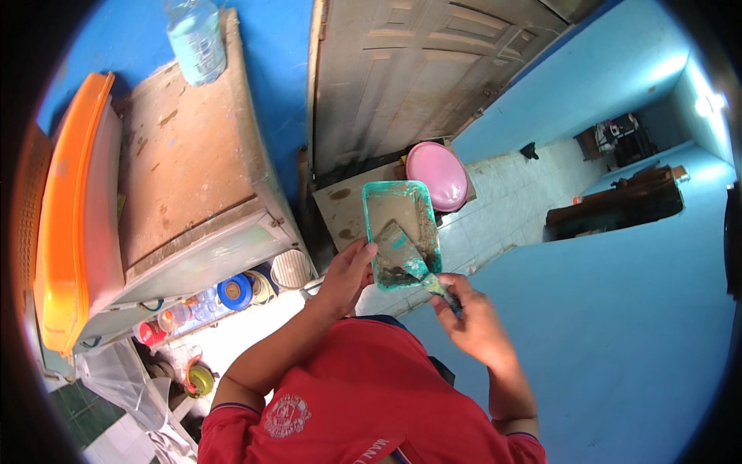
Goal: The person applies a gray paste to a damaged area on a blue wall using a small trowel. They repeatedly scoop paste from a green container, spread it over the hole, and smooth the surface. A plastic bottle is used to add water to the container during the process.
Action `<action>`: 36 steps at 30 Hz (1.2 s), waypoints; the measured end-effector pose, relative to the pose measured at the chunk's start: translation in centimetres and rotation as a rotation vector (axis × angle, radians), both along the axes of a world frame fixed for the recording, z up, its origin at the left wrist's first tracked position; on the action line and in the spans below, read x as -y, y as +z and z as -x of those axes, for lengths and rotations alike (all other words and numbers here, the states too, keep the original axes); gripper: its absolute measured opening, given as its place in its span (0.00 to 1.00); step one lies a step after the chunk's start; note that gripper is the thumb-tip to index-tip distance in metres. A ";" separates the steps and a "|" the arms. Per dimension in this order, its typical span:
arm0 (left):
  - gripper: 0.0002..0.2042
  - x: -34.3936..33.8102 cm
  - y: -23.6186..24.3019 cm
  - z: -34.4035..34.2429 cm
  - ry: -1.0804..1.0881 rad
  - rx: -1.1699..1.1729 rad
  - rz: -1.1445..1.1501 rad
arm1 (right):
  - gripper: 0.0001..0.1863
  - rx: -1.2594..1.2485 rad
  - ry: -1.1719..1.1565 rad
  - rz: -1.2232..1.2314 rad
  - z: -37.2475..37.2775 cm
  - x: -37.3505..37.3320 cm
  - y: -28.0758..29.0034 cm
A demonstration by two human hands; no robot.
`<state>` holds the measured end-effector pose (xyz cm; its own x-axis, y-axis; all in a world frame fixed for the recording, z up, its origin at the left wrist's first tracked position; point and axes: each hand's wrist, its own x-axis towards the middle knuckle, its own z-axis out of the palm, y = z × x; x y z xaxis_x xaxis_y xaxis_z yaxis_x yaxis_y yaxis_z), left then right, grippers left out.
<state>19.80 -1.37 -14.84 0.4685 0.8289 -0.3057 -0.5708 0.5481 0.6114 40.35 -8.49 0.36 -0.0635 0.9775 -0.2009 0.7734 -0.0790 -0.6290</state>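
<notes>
My left hand (347, 275) is closed on the left edge of a teal rectangular plastic tray (434, 232), its thumb over the rim. Grey, wet-looking paste (394, 207) coats the tray's bottom and sides. In my right hand (471, 319) is a putty knife (416, 268), gripped by its handle. Its wide blade, smeared with grey and teal, lies inside the tray over the paste and points up and left. Darker paste shows around the blade at the tray's near end. My left fingers under the tray are hidden.
On the left stands a worn cabinet (185, 155) bearing a plastic bottle (198, 48) and an orange basin (66, 224). A pink basin (437, 176) sits beyond the tray near a panelled door (417, 77). A light blue wall (610, 332) runs along my right.
</notes>
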 end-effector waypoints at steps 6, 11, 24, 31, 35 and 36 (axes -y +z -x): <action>0.22 -0.1 -0.2 0.7 0.004 -0.125 0.002 | 0.18 0.263 0.179 -0.336 -1.9 -2.3 3.0; 0.23 0.0 0.3 1.5 -0.003 -0.152 -0.010 | 0.18 0.539 0.298 -0.427 -2.4 -4.7 4.8; 0.28 1.2 1.0 1.6 -0.011 -0.229 -0.028 | 0.23 0.666 0.358 -0.348 -1.0 -4.2 4.7; 0.28 1.5 -0.6 0.5 0.004 -0.131 -0.069 | 0.23 0.650 0.320 -0.342 -1.0 -2.6 4.8; 0.29 1.2 -0.2 0.5 0.012 -0.177 -0.104 | 0.23 0.633 0.338 -0.321 -0.8 -1.5 5.0; 0.29 1.0 -0.2 0.7 0.008 -0.208 -0.115 | 0.23 0.627 0.345 -0.314 -0.7 -1.3 5.1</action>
<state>19.11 -2.40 -15.06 0.3983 0.8674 -0.2982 -0.4302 0.4638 0.7745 41.06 -7.22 5.46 -0.3400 0.9403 -0.0165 0.9403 0.3397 -0.0194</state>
